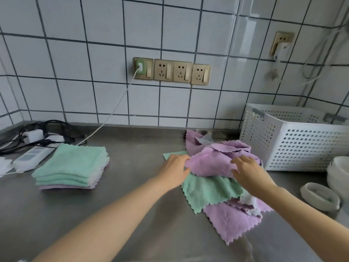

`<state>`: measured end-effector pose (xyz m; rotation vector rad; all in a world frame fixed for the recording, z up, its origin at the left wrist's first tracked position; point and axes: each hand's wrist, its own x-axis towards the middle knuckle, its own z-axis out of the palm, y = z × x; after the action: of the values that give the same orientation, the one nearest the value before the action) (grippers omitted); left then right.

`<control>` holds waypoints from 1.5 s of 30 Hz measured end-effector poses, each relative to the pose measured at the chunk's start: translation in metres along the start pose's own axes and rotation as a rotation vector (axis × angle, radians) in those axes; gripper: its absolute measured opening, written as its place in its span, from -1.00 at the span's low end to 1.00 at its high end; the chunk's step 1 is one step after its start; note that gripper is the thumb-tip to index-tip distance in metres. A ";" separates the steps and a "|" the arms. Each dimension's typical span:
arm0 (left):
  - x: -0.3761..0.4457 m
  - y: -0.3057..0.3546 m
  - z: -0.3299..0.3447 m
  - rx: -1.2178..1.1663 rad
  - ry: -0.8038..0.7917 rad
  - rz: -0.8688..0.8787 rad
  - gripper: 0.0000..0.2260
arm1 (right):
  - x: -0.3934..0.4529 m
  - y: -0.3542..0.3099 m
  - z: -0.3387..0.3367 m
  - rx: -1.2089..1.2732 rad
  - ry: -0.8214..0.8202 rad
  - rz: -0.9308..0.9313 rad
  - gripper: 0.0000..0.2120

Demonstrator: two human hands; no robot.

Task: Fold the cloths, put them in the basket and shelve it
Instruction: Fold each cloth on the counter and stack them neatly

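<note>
Steel counter [132, 214] fills the lower frame, white basket [294, 144] sits at right. Loose cloth pile [217, 190] is center-right, folded stack [71, 167] at left. Left hand [174, 172] and right hand [249, 173] both pinch the top purple cloth [209, 163].

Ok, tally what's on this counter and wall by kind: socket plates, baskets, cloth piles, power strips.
Wall socket plates: 5
Basket: 1
Folded cloth stack: 1
Loose cloth heap: 1
Power strip: 1
Total: 9
</note>
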<state>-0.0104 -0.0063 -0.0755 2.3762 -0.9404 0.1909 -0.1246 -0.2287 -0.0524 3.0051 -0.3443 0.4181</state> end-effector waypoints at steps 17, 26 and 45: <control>0.089 0.009 0.033 -0.088 0.060 -0.027 -0.61 | 0.112 0.006 0.009 -0.061 0.140 0.046 -0.90; 0.106 0.024 0.023 -0.116 0.381 -0.084 -0.76 | 0.101 -0.027 -0.083 0.497 0.630 -0.121 -0.87; -0.047 0.100 -0.155 -0.606 0.141 0.044 -0.52 | 0.022 -0.127 -0.200 0.144 0.602 -0.362 -0.77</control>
<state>-0.1007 0.0486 0.0829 1.7640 -0.8385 0.0726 -0.1263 -0.0868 0.1384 2.7865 0.2817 1.2894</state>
